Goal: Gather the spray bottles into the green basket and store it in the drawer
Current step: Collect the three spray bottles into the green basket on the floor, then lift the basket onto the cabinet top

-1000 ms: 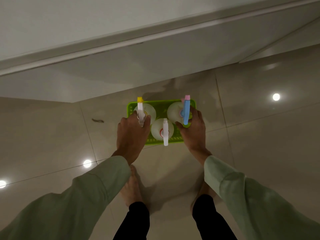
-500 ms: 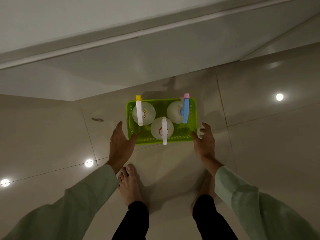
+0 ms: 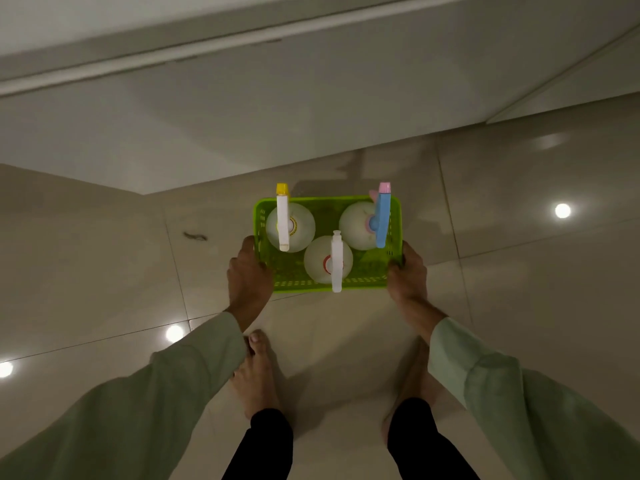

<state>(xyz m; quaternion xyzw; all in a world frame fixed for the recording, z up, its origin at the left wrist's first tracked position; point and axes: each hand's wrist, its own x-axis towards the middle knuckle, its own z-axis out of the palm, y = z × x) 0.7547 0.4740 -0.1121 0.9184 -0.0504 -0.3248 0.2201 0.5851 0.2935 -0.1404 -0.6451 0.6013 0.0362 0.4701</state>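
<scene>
A green basket (image 3: pixel 367 282) stands on the tiled floor in front of my feet. Three white spray bottles stand upright inside it: one with a yellow-tipped nozzle (image 3: pixel 290 226) at the left, one with a blue and pink trigger head (image 3: pixel 360 223) at the right, one with an all-white head (image 3: pixel 327 259) at the front middle. My left hand (image 3: pixel 247 275) grips the basket's left wall. My right hand (image 3: pixel 407 271) grips its right wall. The fingertips of both hands are hidden by the basket.
A pale cabinet front (image 3: pixel 242 109) with a long horizontal ledge runs across the far side, just behind the basket. A small dark mark (image 3: pixel 195 236) lies on the floor to the left. My bare feet (image 3: pixel 256 372) stand below the basket. Glossy tiles reflect ceiling lights.
My hands let go of the two bottles, drew apart to either side, then closed on the basket's left and right walls. The basket and bottles have stayed in place.
</scene>
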